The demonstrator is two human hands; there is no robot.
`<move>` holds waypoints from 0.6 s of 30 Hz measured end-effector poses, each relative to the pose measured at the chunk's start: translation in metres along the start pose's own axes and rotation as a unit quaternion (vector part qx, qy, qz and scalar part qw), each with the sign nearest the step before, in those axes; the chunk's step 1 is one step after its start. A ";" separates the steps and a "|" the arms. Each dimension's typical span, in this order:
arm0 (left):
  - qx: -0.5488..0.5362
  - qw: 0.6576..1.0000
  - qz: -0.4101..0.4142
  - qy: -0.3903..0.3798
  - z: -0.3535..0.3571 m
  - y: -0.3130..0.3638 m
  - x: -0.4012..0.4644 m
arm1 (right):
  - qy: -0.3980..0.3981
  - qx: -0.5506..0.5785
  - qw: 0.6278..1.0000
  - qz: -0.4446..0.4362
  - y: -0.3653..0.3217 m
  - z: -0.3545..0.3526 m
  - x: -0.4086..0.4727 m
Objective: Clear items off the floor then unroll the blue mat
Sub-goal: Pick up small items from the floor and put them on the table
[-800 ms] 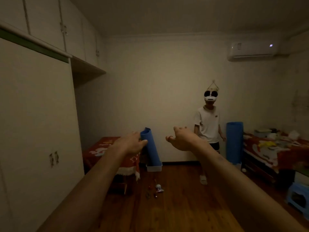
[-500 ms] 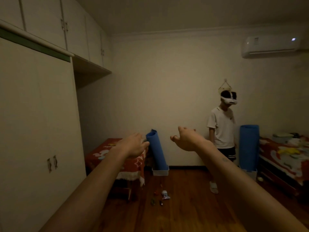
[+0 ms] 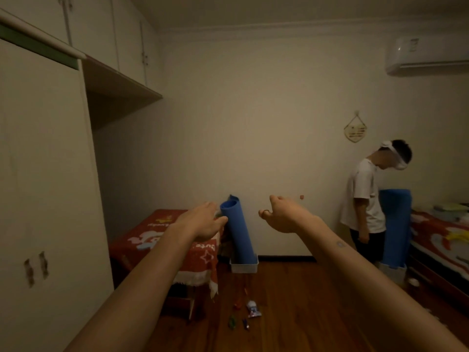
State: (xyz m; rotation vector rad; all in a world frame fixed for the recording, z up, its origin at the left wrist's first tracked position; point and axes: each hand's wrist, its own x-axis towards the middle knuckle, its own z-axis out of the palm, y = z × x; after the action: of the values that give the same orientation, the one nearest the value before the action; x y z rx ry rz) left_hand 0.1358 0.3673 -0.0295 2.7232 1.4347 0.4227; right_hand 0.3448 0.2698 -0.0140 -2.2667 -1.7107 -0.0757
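A rolled blue mat (image 3: 238,235) leans against the far wall, its foot in a small white bin (image 3: 243,267). Several small items (image 3: 245,313) lie scattered on the wooden floor in front of the bin, among them a white packet (image 3: 252,309). Both my arms are stretched forward at chest height. My left hand (image 3: 203,221) hovers in line with the top of the mat, fingers loosely apart and empty. My right hand (image 3: 281,214) is to the right of the mat, fingers curled and apart, holding nothing. The mat stands far beyond both hands.
A low table with a red printed cloth (image 3: 172,240) stands left of the mat. A tall white wardrobe (image 3: 43,174) fills the left. A person in a white shirt (image 3: 365,199) stands at the right beside a second rolled blue mat (image 3: 396,227) and a red-covered bed (image 3: 441,240).
My view has swung left and drawn nearer the wall. The person at the right has turned away and bowed the head. My hands stay raised and empty.
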 end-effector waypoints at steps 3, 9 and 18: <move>-0.004 1.000 -0.002 0.004 0.010 -0.038 0.071 | 0.008 -0.004 1.000 0.006 -0.007 0.018 0.071; -0.004 1.000 -0.002 -0.004 0.020 -0.089 0.195 | 0.018 -0.001 1.000 0.018 -0.014 0.037 0.191; -0.004 1.000 0.009 -0.009 0.050 -0.119 0.340 | 0.026 -0.001 0.999 0.023 0.007 0.063 0.334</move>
State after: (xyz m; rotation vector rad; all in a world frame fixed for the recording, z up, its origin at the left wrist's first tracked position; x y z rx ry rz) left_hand 0.2353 0.7166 -0.0207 2.7275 1.4033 0.4033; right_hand 0.4394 0.5956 -0.0017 -2.2838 -1.6326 -0.1247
